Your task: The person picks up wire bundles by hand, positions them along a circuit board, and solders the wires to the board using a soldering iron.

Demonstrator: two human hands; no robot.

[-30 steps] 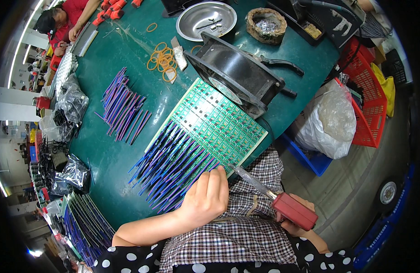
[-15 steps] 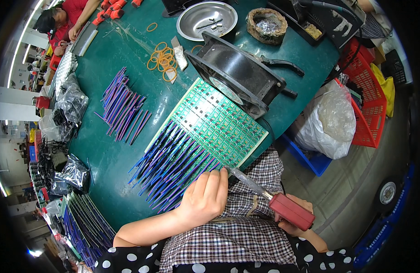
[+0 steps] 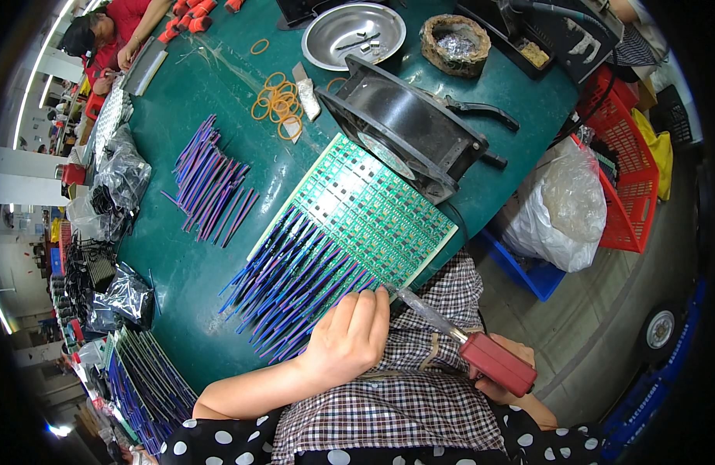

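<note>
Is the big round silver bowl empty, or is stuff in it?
Not empty, but mostly bare: the silver bowl has a thin dark stick and a few small pieces inside.

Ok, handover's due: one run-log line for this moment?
left hand: at wired circuit board | right hand: holding soldering iron | fan: beside board

A circuit board (image 3: 381, 205) and soldering iron (image 3: 499, 364) mark a workshop.

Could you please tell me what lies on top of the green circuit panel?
On the panel, blue and purple wires lie over the left part. The left grip and the tip of the red-handled tool are at its near edge. Parts beneath these cannot be seen.
</note>
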